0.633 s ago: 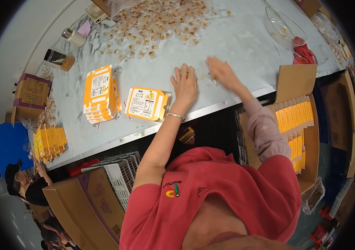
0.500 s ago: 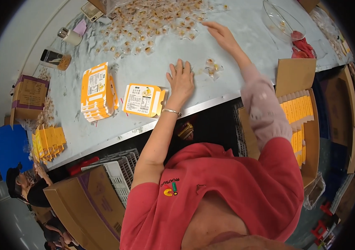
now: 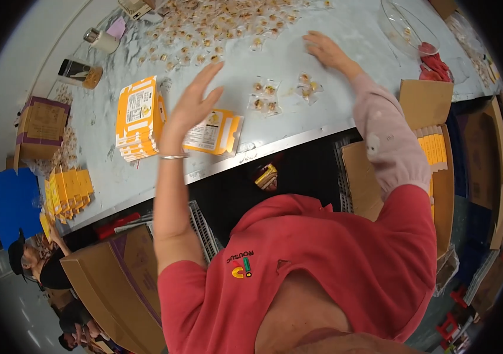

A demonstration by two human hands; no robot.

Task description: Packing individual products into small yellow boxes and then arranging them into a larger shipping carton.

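Observation:
My left hand (image 3: 197, 99) is raised over the table with its fingers stretched and the thumb apart, holding nothing. Partly behind it lies a flat yellow-and-white carton (image 3: 211, 133) near the table's front edge. My right hand (image 3: 327, 52) hovers above the table farther right, fingers loosely extended and slightly bent, with nothing seen in it. Between the hands sit two small groups of clear wrapped packets, a left group (image 3: 265, 96) and a right group (image 3: 308, 87). Beyond them spreads a large pile of the same packets (image 3: 219, 26).
Stacked flat yellow cartons (image 3: 139, 118) stand left of my left hand. An open cardboard box (image 3: 445, 206) of yellow cartons is at the right. A clear oval tub (image 3: 402, 29) and a red cloth (image 3: 434, 64) lie at the far right. Another person (image 3: 42, 262) works at the left.
My left hand has lifted off the table and swung left and away, in front of the carton. A packet group now shows where it lay. My right hand has shifted slightly right and nearer.

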